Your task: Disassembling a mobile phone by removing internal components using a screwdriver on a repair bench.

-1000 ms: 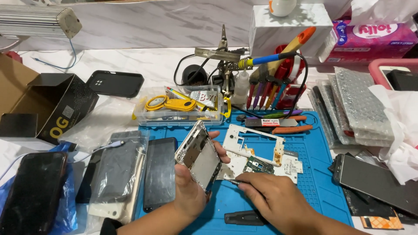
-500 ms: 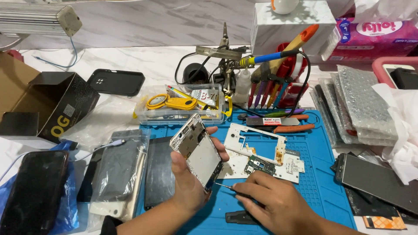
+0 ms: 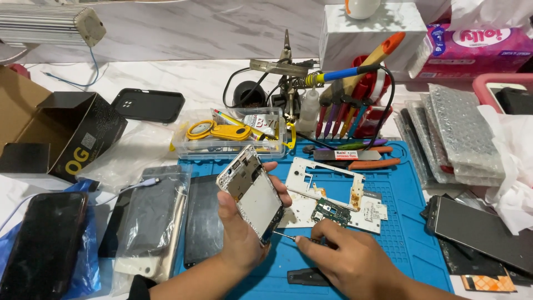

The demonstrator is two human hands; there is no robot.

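Your left hand (image 3: 240, 233) grips the stripped phone frame (image 3: 251, 191) by its long edges, fingers curled round the far side and thumb on the near one, and holds it tilted up above the blue work mat (image 3: 411, 222). Your right hand (image 3: 355, 261) rests low on the mat, fingers pinched shut round a thin screwdriver (image 3: 284, 236) whose tip points at the frame's lower corner; whether it touches is hard to tell from this angle.

The teardown looks well along: the white inner plate (image 3: 325, 186) and a small green circuit board (image 3: 330, 212) already lie apart on the mat just beside the frame, so the shell is opened and the board is out. What remains, as far as I can judge, is work at the frame's bottom end, where the screwdriver aims.
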